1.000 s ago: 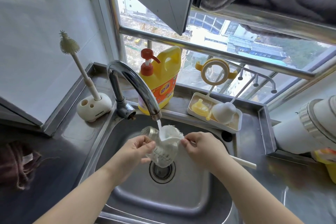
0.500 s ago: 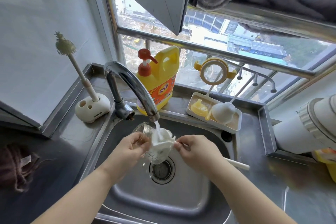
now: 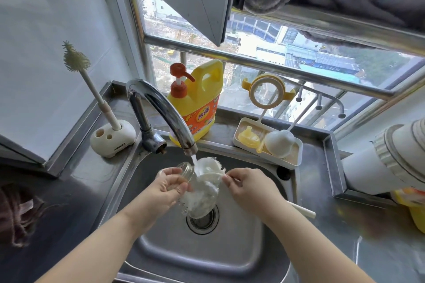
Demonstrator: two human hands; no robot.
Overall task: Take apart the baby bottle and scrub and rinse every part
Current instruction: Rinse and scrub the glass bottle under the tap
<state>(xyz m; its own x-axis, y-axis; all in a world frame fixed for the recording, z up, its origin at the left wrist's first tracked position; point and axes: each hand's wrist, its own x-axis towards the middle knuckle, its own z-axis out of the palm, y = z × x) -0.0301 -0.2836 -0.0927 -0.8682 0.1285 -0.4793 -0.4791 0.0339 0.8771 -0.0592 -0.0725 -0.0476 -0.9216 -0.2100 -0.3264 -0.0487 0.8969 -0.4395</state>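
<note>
Far left, back edge of the counter (image 3: 87, 167): a spiky brush (image 3: 77, 58) stands upright in its white holder (image 3: 112, 136), untouched now. Next along, the tap (image 3: 161, 110) arches over the sink (image 3: 147, 248), water running.

Left hand (image 3: 169, 187) grips the glass bottle (image 3: 195, 193) near its neck, fingers curled round it, bottle tilted over the drain (image 3: 202, 219) with its mouth up toward the back-left. Stream lands at the mouth, on a white foamy sponge brush (image 3: 208, 169) sitting partly in and over the bottle. Right hand (image 3: 248, 188) pinches that brush's stem just beside the head; the pale handle (image 3: 301, 210) pokes out past the wrist over the sink's right rim.

Behind the tap, a yellow soap jug (image 3: 197, 101) on the back ledge. Right of it, a white tray (image 3: 296, 156) at the back edge holds a yellow nipple (image 3: 249, 136), a white cap (image 3: 279, 143), and the ring collar with yellow handles (image 3: 268, 93) propped on a peg.

Progress, judged: bottle already taken apart, the small parts parked on the tray, whether washed yet can't tell. Bottle body is mid scrub/rinse, suds visible inside. Left to do: flush out foam, set bottle aside, then finish any unwashed parts.
</note>
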